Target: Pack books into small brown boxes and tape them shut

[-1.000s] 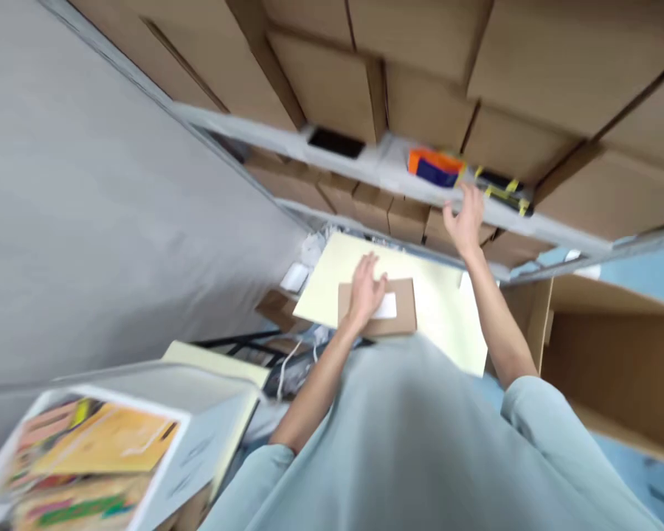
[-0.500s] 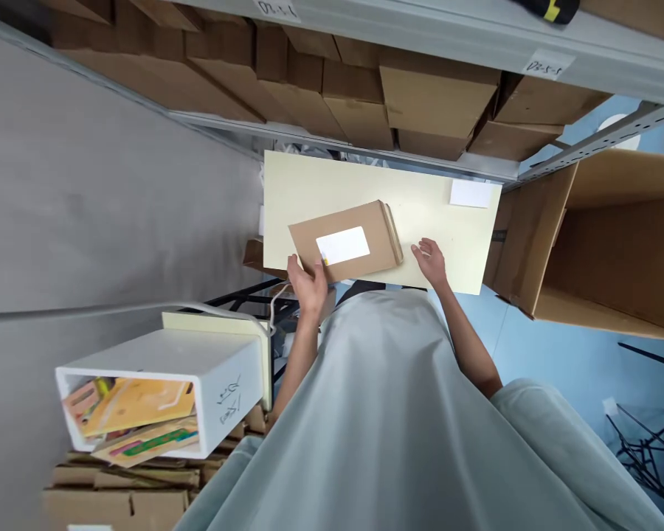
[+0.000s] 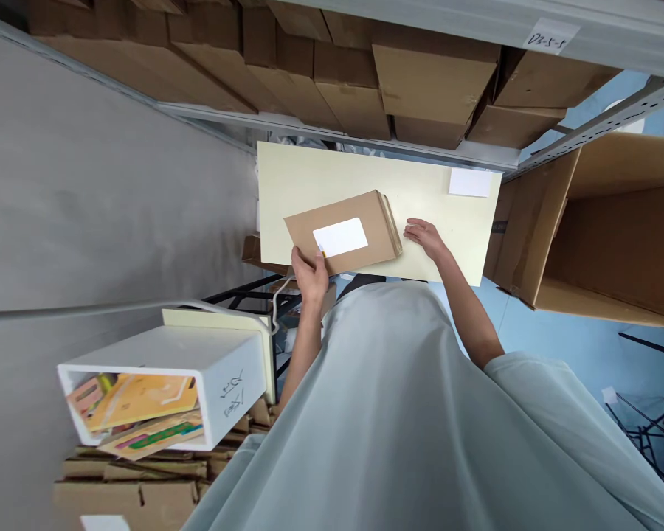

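Hand, left (image 3: 310,280), gripping the near left edge of a flat cardboard box (image 3: 376,221) with white label (image 3: 341,237). Hand, right (image 3: 425,237), open, just beside the box's right end. Box slantwise over cream tabletop (image 3: 310,173); open carton (image 3: 614,251) at right.

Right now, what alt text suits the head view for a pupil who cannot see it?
The left hand grips a brown box with a white label, over a table; the right hand is open near the box. Shelved boxes stand beyond, an open carton at right.
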A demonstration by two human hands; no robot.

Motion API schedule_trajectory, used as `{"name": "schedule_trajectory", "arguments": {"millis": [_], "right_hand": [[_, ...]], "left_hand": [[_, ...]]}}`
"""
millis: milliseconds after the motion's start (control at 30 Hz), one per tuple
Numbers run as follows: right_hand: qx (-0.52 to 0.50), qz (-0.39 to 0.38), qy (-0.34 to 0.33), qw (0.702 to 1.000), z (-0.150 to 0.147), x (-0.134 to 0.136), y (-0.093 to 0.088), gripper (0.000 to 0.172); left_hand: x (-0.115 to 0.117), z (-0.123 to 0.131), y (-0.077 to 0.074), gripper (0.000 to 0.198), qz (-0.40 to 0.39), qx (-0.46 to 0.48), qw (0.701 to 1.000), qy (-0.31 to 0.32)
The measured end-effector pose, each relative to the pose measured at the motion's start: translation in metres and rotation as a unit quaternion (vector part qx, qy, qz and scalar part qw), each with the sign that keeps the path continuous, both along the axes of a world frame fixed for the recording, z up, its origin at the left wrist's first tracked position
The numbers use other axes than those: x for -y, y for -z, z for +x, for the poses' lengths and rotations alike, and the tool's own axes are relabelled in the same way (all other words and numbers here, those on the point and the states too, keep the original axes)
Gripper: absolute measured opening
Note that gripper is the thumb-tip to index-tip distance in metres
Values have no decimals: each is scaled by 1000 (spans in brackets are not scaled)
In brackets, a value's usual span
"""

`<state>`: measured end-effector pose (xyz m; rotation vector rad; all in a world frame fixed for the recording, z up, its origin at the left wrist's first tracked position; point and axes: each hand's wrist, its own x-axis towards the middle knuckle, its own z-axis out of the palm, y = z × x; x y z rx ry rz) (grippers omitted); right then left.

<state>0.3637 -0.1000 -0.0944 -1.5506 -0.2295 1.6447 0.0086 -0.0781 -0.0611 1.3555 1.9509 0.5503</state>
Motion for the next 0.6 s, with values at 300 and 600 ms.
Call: {"name": "schedule_trajectory", "arguments": {"millis": [300, 600], "right_hand": [[-82, 50, 19, 995, 1, -5, 2, 28], [-46, 88, 59, 993, -33, -21, 15, 45]], "left_hand": [[0, -2, 2, 79, -1, -3, 1000, -5], [1, -1, -7, 72, 16, -23, 1000, 12]]}}
